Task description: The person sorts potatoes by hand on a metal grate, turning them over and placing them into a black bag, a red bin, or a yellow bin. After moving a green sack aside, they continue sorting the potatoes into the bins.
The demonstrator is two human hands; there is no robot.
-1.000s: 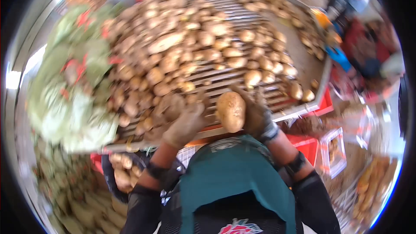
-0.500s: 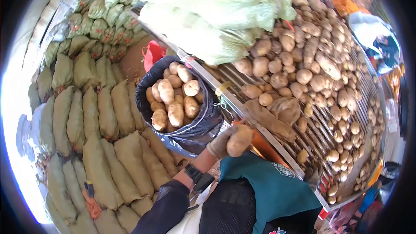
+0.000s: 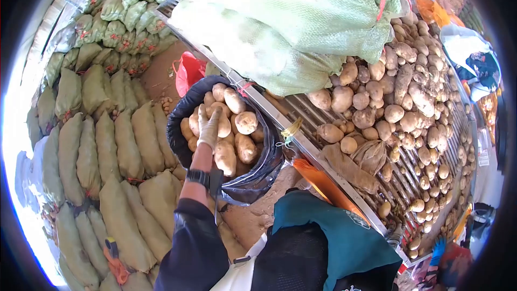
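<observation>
My left hand [image 3: 209, 126], in a pale glove, lies over the potatoes in a black-lined round container [image 3: 250, 186]. Its fingers are apart and point away from me, with large potatoes [image 3: 246, 122] around them. No potato shows in its grip, though the palm side is hidden. At the near edge of the slatted rack [image 3: 309, 153], a greyish gloved shape beside the teal garment seems to be my right hand [image 3: 396, 230]; its fingers cannot be made out. Many loose potatoes [image 3: 393, 113] are on the rack, with a brown cloth [image 3: 350, 168] among them.
Large green sacks [image 3: 323, 27] lie across the far part of the rack. Filled sacks [image 3: 124, 221] cover the floor at the left, with smaller tied bags [image 3: 113, 35] behind. A red bag [image 3: 189, 73] is beyond the container. A blue-gloved hand of another person [image 3: 439, 250] shows at lower right.
My left hand, earlier holding a potato beside the rack, has moved left and away from me onto the potatoes in the container. The view has shifted slightly.
</observation>
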